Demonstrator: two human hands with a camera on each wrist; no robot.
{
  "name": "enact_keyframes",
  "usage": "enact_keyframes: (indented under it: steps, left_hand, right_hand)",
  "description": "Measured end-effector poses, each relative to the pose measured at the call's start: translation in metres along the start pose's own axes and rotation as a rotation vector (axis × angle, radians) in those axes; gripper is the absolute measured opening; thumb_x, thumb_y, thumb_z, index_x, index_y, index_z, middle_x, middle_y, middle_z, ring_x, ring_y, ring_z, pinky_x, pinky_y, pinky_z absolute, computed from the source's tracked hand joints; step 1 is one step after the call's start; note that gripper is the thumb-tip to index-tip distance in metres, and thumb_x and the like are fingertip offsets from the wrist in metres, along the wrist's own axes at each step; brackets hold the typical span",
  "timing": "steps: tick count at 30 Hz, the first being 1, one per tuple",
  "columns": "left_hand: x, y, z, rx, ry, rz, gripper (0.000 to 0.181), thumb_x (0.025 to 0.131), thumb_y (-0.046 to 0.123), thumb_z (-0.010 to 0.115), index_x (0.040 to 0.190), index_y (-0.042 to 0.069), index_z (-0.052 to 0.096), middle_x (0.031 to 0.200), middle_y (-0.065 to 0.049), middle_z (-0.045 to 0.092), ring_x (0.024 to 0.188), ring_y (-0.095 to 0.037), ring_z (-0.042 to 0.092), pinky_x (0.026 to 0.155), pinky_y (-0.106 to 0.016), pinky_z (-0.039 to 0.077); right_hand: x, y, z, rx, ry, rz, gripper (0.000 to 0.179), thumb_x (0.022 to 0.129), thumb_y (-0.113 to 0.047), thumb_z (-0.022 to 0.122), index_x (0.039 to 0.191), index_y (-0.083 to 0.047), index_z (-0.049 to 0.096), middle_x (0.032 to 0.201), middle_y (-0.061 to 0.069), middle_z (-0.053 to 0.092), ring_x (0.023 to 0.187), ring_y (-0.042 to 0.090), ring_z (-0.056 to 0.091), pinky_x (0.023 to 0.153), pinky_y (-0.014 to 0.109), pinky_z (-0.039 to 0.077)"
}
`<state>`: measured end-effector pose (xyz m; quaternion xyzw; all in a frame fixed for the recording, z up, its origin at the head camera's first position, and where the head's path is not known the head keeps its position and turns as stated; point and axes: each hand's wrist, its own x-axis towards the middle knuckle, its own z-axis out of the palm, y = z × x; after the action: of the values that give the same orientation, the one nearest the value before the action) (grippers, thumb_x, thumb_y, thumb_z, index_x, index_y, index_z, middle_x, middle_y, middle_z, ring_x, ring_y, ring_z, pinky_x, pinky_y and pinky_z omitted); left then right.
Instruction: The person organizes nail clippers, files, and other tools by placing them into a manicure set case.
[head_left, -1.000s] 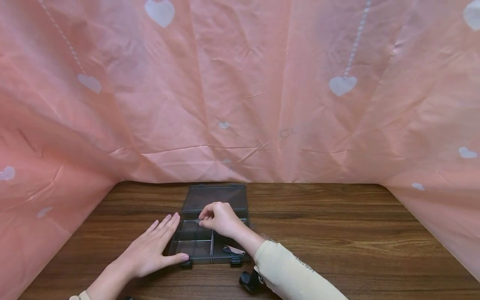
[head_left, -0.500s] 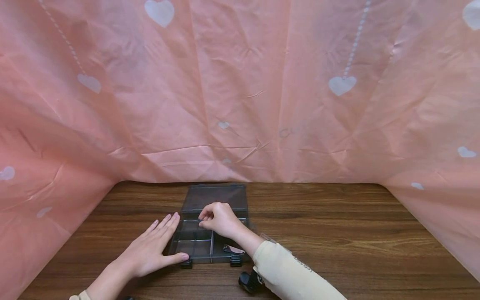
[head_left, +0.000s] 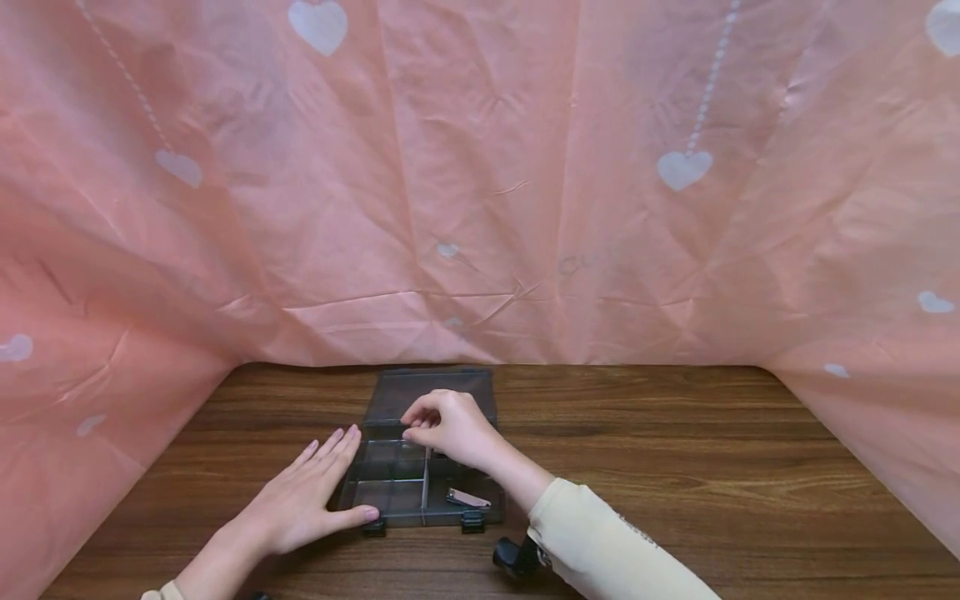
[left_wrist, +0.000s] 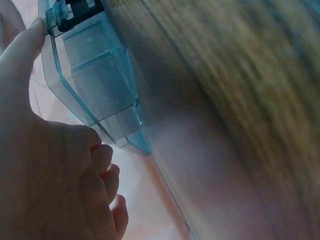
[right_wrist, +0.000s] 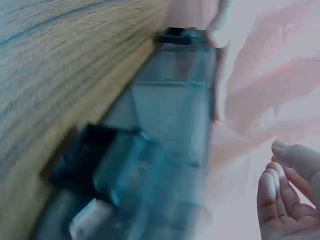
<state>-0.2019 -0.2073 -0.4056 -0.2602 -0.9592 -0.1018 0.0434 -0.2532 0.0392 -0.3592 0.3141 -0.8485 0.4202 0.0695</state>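
A dark see-through divided plastic box (head_left: 390,523) stands on the table with its lid (head_left: 390,398) folded back, away from me. My left hand (head_left: 300,500) lies along its left side, fingers straight, with the thumb at the front left corner by a latch. Above the back compartments is my right hand (head_left: 450,425), its fingers loosely bent with a gap between thumb and forefinger and nothing visible between them. A small pale thing (head_left: 407,445) lies below its fingertips in the back left compartment. A nail clipper (head_left: 468,498) lies in the front right compartment.
Black latches (head_left: 472,522) stick out from the box's front edge. A black device (head_left: 512,557) hangs under the right sleeve. The brown wooden table (head_left: 645,442) is enclosed by a pink curtain (head_left: 525,208) with white hearts.
The right hand held a small thing between its fingertips a second ago; it has let go and risen slightly, back and to the right. The left hand stays in place.
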Motion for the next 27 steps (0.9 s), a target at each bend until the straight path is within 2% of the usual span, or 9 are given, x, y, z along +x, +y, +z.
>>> enact_keyframes:
  steps: [7,14,21,27]
  left_hand:
    - [0.0,0.0,0.001,0.001,0.011,0.003,0.103,0.081,0.075,0.048,0.148,0.0,0.029,0.155,-0.013,0.026,0.142,-0.029,0.022,0.113,-0.05,0.019]
    - [0.0,-0.001,0.001,0.008,0.011,0.003,0.103,0.081,0.076,0.047,0.149,0.001,0.028,0.155,-0.011,0.024,0.142,-0.027,0.021,0.113,-0.049,0.019]
    - [0.0,-0.001,-0.001,-0.002,0.009,0.005,0.102,0.081,0.074,0.049,0.149,0.001,0.028,0.155,-0.011,0.024,0.142,-0.028,0.021,0.113,-0.05,0.018]
    - [0.0,-0.002,-0.001,0.004,0.011,0.005,0.102,0.081,0.075,0.048,0.149,0.001,0.028,0.155,-0.011,0.025,0.142,-0.028,0.022,0.113,-0.05,0.019]
  right_hand:
    - [-0.013,0.008,-0.033,-0.015,0.056,0.023,0.007,0.079,-0.01,0.077,0.085,-0.011,0.074,0.073,-0.009,0.062,0.065,0.003,0.056,0.062,0.02,0.05]
    - [-0.043,0.026,-0.068,-0.056,0.089,0.088,0.008,0.079,-0.01,0.076,0.087,-0.011,0.074,0.076,-0.009,0.062,0.067,0.006,0.058,0.062,0.022,0.051]
    - [-0.073,0.05,-0.091,-0.117,0.002,0.13,0.012,0.079,-0.015,0.078,0.087,-0.007,0.073,0.072,-0.009,0.062,0.067,0.005,0.056,0.061,0.021,0.048]
    - [-0.091,0.062,-0.092,-0.092,-0.062,0.176,0.013,0.078,-0.014,0.078,0.086,-0.006,0.072,0.071,-0.008,0.062,0.066,0.004,0.055,0.059,0.02,0.047]
